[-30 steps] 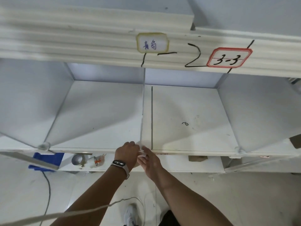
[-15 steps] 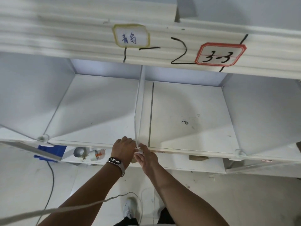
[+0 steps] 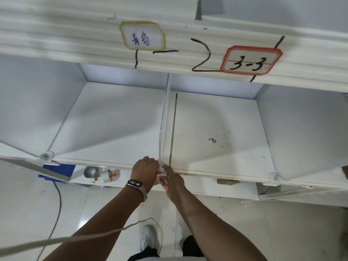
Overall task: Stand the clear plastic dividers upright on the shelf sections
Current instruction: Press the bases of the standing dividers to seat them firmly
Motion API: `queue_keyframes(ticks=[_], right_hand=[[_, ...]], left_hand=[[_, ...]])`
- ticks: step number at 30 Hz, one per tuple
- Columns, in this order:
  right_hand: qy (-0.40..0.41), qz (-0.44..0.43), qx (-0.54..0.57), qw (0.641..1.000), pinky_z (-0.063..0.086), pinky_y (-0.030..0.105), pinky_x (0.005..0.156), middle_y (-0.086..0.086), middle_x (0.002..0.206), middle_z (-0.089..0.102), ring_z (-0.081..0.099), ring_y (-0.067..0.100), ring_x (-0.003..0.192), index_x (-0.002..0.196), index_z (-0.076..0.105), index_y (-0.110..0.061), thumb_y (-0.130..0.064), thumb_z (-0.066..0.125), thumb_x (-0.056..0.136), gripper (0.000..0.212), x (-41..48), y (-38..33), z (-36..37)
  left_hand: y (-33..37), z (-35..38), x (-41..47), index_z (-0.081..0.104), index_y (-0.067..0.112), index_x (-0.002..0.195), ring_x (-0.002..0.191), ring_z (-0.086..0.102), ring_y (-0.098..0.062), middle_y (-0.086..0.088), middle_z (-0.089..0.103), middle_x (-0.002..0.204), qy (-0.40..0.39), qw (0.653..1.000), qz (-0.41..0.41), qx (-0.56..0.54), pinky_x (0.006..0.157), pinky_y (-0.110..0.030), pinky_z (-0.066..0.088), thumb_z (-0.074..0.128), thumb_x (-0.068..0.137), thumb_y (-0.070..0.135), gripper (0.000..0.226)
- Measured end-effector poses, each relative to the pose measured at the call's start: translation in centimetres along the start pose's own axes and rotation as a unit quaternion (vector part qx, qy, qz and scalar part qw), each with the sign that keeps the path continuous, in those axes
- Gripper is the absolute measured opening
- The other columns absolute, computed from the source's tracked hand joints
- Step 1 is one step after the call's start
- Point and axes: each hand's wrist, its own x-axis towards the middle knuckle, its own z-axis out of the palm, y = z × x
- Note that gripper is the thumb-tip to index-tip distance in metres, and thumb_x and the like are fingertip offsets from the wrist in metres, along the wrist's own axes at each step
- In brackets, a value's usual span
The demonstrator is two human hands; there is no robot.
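Note:
A clear plastic divider [image 3: 165,117] stands upright in the middle of the white shelf [image 3: 216,125], running from the front edge to the back wall. My left hand [image 3: 146,169], with a watch on the wrist, is closed around the divider's front bottom corner. My right hand [image 3: 170,178] pinches a small white clip [image 3: 162,171] at the same corner on the shelf's front lip. Two more dividers stand at the left [image 3: 26,117] and right [image 3: 308,140] ends of this section, each in a clear clip.
Labels are stuck on the shelf edge above [image 3: 143,35]. The lower shelf holds a tape roll [image 3: 90,172], a small cup [image 3: 109,176] and a blue crate [image 3: 58,169]. A cable [image 3: 58,200] trails over the floor; a cord [image 3: 75,239] crosses my left arm.
The view has shifted a little, and the divider now shows more of its side. Both hands have stayed at its front bottom corner.

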Motion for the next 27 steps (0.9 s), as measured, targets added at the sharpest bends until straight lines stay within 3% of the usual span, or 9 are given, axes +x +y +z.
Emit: queue_keyframes(ticks=[6,14,17,19,22,27], right_hand=[[0.016,-0.007,-0.003,1.000,0.059,0.030,0.069,0.021,0.110,0.073,0.073,0.030,0.098,0.116,0.067,0.004,-0.019,0.091,0.058,0.067,-0.3,-0.3,-0.3],[0.025,-0.016,-0.026,0.999,0.059,0.029,0.067,0.019,0.107,0.075,0.075,0.026,0.090,0.110,0.070,0.001,-0.017,0.085,0.073,0.043,-0.7,-0.4,-0.3],[0.024,-0.029,-0.044,0.998,0.058,0.033,0.076,0.016,0.103,0.076,0.074,0.026,0.091,0.106,0.070,-0.001,-0.020,0.084,0.075,0.039,-0.3,-0.1,-0.6],[0.032,-0.043,-0.064,0.997,0.058,0.036,0.081,0.016,0.098,0.076,0.073,0.027,0.089,0.105,0.070,0.000,-0.022,0.083,0.076,0.038,0.0,0.1,-0.7],[0.068,-0.061,-0.078,0.993,0.057,0.039,0.082,0.018,0.091,0.073,0.069,0.029,0.082,0.104,0.070,0.004,-0.021,0.082,0.076,0.039,0.5,0.5,-0.9],[0.068,-0.088,-0.069,0.991,0.056,0.042,0.087,0.022,0.106,0.072,0.068,0.034,0.095,0.104,0.070,0.000,-0.034,0.091,0.054,0.064,0.6,1.2,-0.7]], left_hand=[[0.5,0.2,0.1,0.054,0.018,0.042,0.044,0.055,-0.017,0.005,0.051,0.043,0.004,0.999,0.008,-0.033,0.037,-0.018,0.036,0.093,0.038,0.018,0.039],[0.1,0.9,0.4,0.055,0.018,0.045,0.048,0.057,-0.017,0.005,0.053,0.045,0.018,0.999,0.012,-0.025,0.036,-0.019,0.034,0.093,0.040,0.018,0.038],[-0.2,1.0,0.3,0.066,0.012,0.066,0.074,0.064,-0.023,-0.002,0.066,0.067,-0.017,0.998,0.012,-0.053,0.052,-0.027,0.041,0.076,0.073,0.018,0.013],[-0.1,0.8,0.3,0.068,0.013,0.088,0.095,0.060,-0.023,-0.004,0.069,0.091,-0.034,0.997,-0.007,-0.065,0.066,-0.031,0.044,0.055,0.090,0.023,0.017],[-0.7,-0.2,-0.4,0.069,0.018,0.098,0.099,0.057,-0.021,-0.002,0.068,0.100,-0.056,0.991,-0.023,-0.123,0.073,-0.033,0.046,0.042,0.094,0.032,0.031],[-3.0,-1.0,-2.0,0.070,0.026,0.103,0.101,0.057,-0.022,-0.003,0.066,0.105,-0.092,0.982,-0.018,-0.167,0.078,-0.038,0.051,0.038,0.095,0.036,0.035]])
